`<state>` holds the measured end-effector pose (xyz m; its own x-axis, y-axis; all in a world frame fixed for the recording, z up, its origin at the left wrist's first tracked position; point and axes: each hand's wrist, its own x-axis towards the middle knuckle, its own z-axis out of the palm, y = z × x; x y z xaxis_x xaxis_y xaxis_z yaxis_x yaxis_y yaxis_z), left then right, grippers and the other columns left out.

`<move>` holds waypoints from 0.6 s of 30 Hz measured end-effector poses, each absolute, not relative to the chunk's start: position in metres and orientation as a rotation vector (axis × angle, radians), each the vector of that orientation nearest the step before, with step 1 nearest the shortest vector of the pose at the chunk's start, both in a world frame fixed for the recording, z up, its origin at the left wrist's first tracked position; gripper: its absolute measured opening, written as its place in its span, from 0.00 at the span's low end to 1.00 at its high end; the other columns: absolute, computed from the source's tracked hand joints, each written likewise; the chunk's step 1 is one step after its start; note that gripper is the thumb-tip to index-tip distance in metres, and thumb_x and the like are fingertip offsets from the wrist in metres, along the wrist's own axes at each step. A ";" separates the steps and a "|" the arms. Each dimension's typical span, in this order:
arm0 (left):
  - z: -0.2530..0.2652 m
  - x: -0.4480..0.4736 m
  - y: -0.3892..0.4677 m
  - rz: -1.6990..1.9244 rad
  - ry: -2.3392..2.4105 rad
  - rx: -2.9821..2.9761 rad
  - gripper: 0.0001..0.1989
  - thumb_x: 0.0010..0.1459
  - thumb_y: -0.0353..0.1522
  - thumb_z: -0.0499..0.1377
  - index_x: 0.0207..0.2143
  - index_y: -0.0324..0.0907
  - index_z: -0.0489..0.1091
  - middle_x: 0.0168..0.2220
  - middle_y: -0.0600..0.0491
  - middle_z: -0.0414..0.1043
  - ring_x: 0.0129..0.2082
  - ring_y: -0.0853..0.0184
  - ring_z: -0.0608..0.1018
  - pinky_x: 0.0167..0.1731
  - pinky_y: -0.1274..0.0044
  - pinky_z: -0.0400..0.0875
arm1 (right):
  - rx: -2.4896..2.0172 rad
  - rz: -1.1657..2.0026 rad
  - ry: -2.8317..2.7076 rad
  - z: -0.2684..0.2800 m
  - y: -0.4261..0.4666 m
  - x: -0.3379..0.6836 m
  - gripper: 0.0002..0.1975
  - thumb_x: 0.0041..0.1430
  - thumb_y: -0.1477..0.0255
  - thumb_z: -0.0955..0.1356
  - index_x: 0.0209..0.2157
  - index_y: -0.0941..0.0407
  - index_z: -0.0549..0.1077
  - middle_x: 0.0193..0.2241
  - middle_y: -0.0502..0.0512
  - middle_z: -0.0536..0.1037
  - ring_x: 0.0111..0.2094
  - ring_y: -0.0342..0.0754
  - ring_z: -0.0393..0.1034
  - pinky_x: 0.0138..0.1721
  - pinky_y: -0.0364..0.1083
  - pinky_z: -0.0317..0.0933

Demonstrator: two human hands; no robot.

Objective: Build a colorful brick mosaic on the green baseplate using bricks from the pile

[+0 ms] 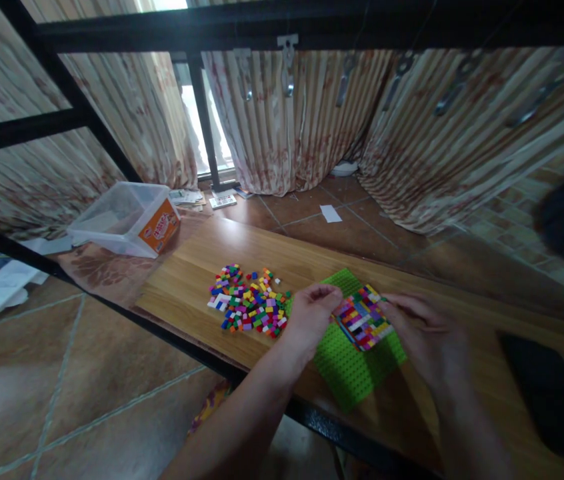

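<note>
A bright green studded baseplate (349, 370) lies on the wooden table (197, 267). A block of small multicoloured bricks (363, 317) covers its far right part. My left hand (309, 317) rests at the left edge of that block, fingertips pinched against it. My right hand (425, 337) touches the block's right edge, fingers curled at the plate's side. A loose pile of small coloured bricks (249, 307) lies just left of my left hand.
A clear plastic tub with an orange label (129, 219) stands at the table's far left end. A black flat object (549, 393) lies at the right. A black metal frame (202, 100) crosses overhead. Curtains hang behind; papers lie on the tiled floor.
</note>
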<state>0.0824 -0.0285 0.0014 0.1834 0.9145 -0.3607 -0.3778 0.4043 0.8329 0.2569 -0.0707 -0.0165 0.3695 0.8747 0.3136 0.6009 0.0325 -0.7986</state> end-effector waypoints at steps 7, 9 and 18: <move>0.004 0.081 -0.028 0.992 0.996 0.666 0.02 0.46 0.27 0.65 0.27 0.38 0.75 0.22 0.55 0.72 0.21 0.74 0.68 0.25 0.79 0.60 | -1.723 0.456 -1.199 -0.031 -0.066 0.266 0.15 0.52 0.56 0.72 0.35 0.51 0.81 0.34 0.53 0.82 0.35 0.52 0.76 0.41 0.52 0.68; 0.003 0.081 -0.029 0.989 0.977 0.666 0.03 0.46 0.27 0.66 0.27 0.38 0.75 0.22 0.55 0.72 0.21 0.74 0.67 0.25 0.79 0.60 | -1.724 0.453 -1.221 -0.032 -0.066 0.263 0.15 0.53 0.56 0.72 0.36 0.51 0.81 0.34 0.53 0.82 0.35 0.52 0.76 0.42 0.52 0.68; 0.004 0.081 -0.028 0.982 0.984 0.677 0.02 0.47 0.26 0.64 0.26 0.39 0.75 0.21 0.56 0.72 0.21 0.74 0.67 0.24 0.79 0.59 | -1.692 0.153 -1.430 -0.028 -0.062 0.248 0.13 0.57 0.58 0.69 0.33 0.52 0.81 0.37 0.56 0.78 0.42 0.54 0.72 0.47 0.54 0.64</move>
